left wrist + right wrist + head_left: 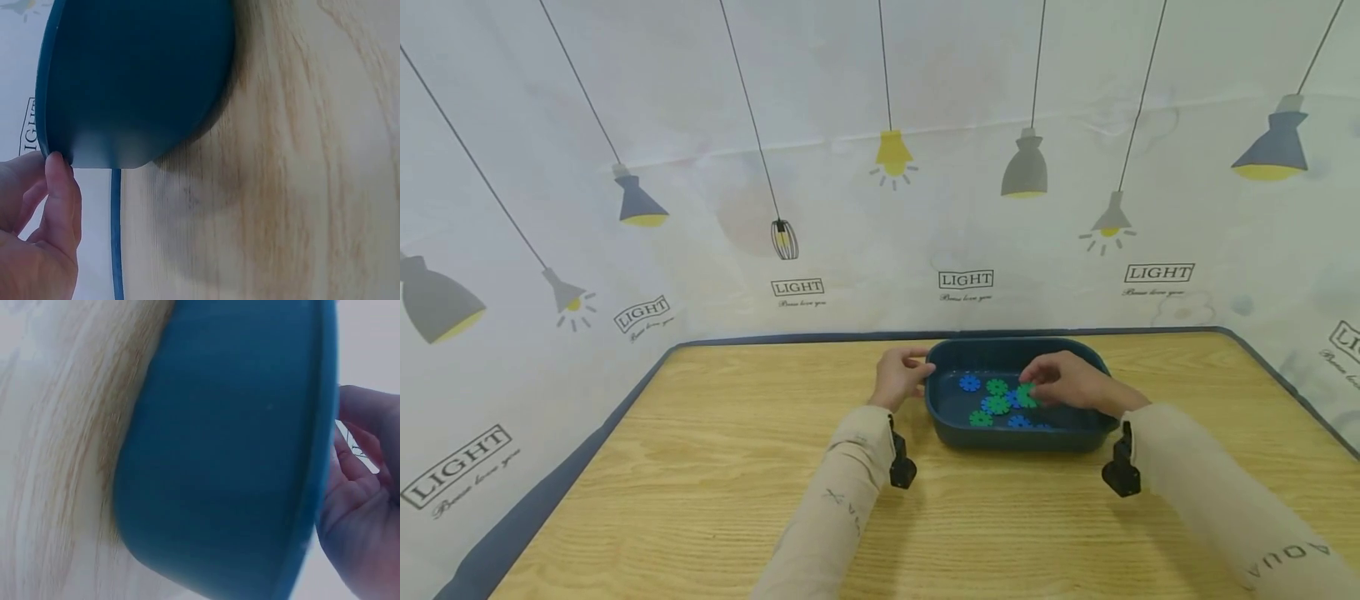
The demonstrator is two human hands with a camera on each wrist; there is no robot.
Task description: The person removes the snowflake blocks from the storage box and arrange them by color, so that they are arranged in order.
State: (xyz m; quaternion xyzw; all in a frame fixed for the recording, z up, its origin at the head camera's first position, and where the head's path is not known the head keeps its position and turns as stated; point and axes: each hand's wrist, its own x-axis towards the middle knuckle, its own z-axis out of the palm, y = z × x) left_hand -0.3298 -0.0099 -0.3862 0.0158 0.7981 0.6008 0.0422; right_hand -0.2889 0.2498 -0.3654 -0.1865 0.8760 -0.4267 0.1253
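A dark teal plastic basin [1022,440] stands on the table, holding several blue and green flower-shaped discs. My left hand [901,377] pinches the basin's left rim between thumb and fingers; the left wrist view shows the thumb of that hand [53,225] against the outer wall [137,81]. Over the basin's right half, my right hand [1067,382] has curled fingers and thumb at a green flower-shaped disc [1027,396], which it appears to pinch. In the right wrist view the basin wall [219,450] hides the fingertips of this hand [365,500].
Among the loose discs, a blue one [970,383] lies apart at the left and a green one [981,418] nearer the front. The wood-grain table [700,467] extends around the basin. A lamp-patterned cloth [850,250] rises behind the table's back edge.
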